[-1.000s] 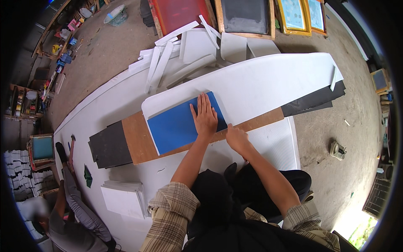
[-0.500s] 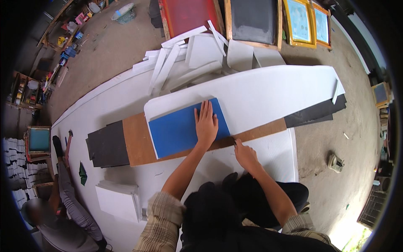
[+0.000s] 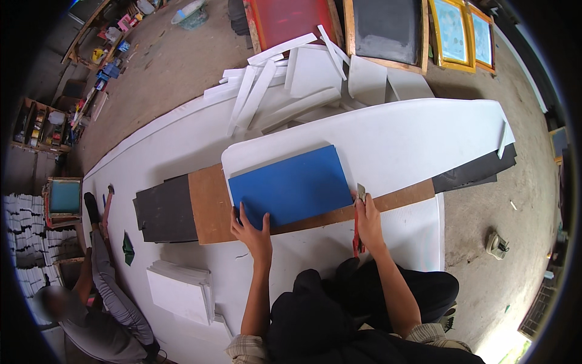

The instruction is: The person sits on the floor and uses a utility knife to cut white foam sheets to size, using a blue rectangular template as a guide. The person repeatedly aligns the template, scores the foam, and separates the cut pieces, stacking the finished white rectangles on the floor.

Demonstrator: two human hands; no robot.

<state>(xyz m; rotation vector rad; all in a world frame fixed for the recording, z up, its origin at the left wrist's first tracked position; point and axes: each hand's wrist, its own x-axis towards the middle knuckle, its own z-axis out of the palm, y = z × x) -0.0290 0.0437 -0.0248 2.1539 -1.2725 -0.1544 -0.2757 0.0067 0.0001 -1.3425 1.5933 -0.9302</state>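
Observation:
A blue rectangular panel (image 3: 291, 185) lies on the long white sheet (image 3: 418, 136), near its left end. At the panel's near left edge rests my left hand (image 3: 251, 235), fingers and thumb spread apart against it. My right hand (image 3: 368, 223) is closed around a red-handled cutter (image 3: 357, 233) just beyond the panel's near right corner. A grey metal end shows above the fingers, and the palm hides the middle of the tool. Beneath the white sheet is a brown board (image 3: 209, 209), with dark grey sheets (image 3: 167, 209) under it.
White offcuts (image 3: 260, 91) lie heaped beyond the sheet, with framed screens (image 3: 385, 36) behind. A stack of white sheets (image 3: 179, 291) sits at near left. A seated person (image 3: 100, 321) is farther left. A shoe (image 3: 496, 246) lies on the floor at right.
My left hand has left the panel's middle and moved to its near left edge. My right hand has lifted slightly, with the red-handled cutter now showing. The whole view has shifted a little.

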